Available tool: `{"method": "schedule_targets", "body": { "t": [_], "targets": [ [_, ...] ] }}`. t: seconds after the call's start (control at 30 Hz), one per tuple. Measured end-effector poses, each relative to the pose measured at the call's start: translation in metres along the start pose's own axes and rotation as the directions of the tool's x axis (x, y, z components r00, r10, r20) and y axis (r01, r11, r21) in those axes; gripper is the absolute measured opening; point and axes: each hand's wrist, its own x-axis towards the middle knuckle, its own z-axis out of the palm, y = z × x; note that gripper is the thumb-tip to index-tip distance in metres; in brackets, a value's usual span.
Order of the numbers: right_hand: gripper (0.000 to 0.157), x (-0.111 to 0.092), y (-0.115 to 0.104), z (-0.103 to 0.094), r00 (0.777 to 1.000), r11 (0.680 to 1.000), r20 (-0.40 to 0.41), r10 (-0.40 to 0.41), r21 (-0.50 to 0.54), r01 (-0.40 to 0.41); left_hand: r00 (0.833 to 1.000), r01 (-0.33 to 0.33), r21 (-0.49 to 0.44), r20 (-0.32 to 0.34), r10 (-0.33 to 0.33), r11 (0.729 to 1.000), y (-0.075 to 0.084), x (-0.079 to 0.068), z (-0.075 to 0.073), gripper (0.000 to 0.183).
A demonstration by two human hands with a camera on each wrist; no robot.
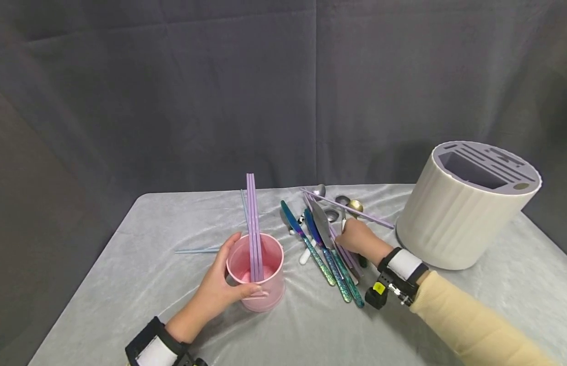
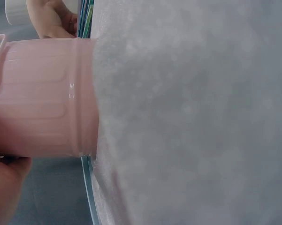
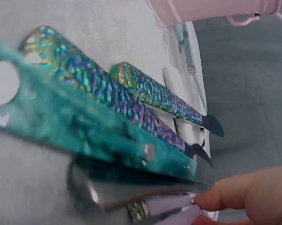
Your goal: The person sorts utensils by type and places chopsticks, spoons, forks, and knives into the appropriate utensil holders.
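My left hand [image 1: 214, 295] grips a pink cup [image 1: 270, 297] from its left side, thumb across the front. Several purple chopsticks [image 1: 252, 218] stand upright inside the cup. Over in the cutlery pile, my right hand [image 1: 362, 239] pinches purple chopsticks [image 3: 171, 206] near their silver-banded ends, as the right wrist view shows. Beside those fingers lies a knife with a teal handle [image 3: 98, 126]. Two knives with glittery handles [image 1: 321, 259] lie left of it, blades pointing away. A loose purple chopstick [image 1: 375, 219] lies behind the right hand.
A white ribbed holder [image 1: 448, 223] with a slotted lilac-grey top stands at the right. Spoons, one with a gold bowl [image 1: 355, 205], lie at the back of the pile. Pale blue chopsticks [image 1: 196, 251] lie left of and behind the cup. A grey cloth [image 1: 141, 254] covers the table.
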Motion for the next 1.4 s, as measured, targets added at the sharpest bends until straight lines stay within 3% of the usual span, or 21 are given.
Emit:
{"method": "schedule_targets", "body": {
  "t": [0.2,0.3,0.53,0.67,0.73,0.8,0.93,1.03,1.2,1.3,1.33,1.4],
  "targets": [
    [0.034,-0.012,0.009,-0.012,0.998,0.999,0.042,-0.04,0.012,0.039,1.0,-0.004,0.016,0.001,0.004,1.0,0.001,0.0,0.0,0.1],
    [0.036,-0.023,0.015,-0.017,0.995,0.997,0.091,-0.039,0.066,0.033,1.0,-0.003,0.024,-0.003,0.003,1.0,0.001,0.0,0.0,0.1],
    [0.028,-0.055,0.031,-0.026,0.986,0.975,0.163,-0.022,0.222,-0.015,1.0,-0.006,0.015,0.008,0.006,1.0,0.002,0.002,0.0,0.101],
    [0.017,-0.07,0.035,-0.03,0.981,0.948,0.177,-0.077,0.318,0.017,1.0,-0.006,0.02,0.008,0.006,1.0,0.002,0.002,0.0,0.101],
    [0.01,-0.074,0.032,-0.033,0.977,0.918,0.163,-0.138,0.391,0.064,1.0,-0.007,0.023,0.006,0.007,1.0,0.002,0.003,-0.001,0.101],
    [0.006,-0.077,0.025,-0.035,0.97,0.869,0.132,-0.204,0.481,0.117,1.0,-0.006,0.022,0.004,0.006,1.0,0.002,0.003,-0.001,0.101],
    [0.009,-0.08,-0.003,-0.037,0.959,0.765,-0.008,-0.282,0.602,0.23,1.0,-0.002,0.016,0.006,0.002,1.0,0.002,0.004,-0.001,0.101],
    [0.012,-0.082,-0.03,-0.036,0.946,0.679,-0.132,-0.296,0.667,0.306,1.0,0.001,0.015,0.01,-0.001,1.0,0.002,0.003,-0.001,0.101],
    [0.011,-0.079,-0.077,-0.029,0.896,0.509,-0.304,-0.325,0.742,0.436,1.0,-0.009,0.016,0.009,0.009,1.0,0.0,0.001,-0.001,0.101],
    [0.012,-0.076,-0.098,-0.018,0.868,0.475,-0.354,-0.348,0.732,0.489,1.0,-0.016,0.015,0.012,0.016,1.0,0.0,0.0,-0.001,0.102],
    [0.012,-0.075,-0.103,-0.013,0.86,0.475,-0.361,-0.36,0.723,0.502,1.0,-0.017,0.013,0.014,0.017,1.0,0.0,0.0,-0.001,0.102],
    [0.011,-0.073,-0.109,-0.004,0.851,0.511,-0.357,-0.385,0.685,0.519,1.0,-0.014,0.011,0.021,0.014,1.0,0.0,-0.001,0.0,0.102]
  ]
}}
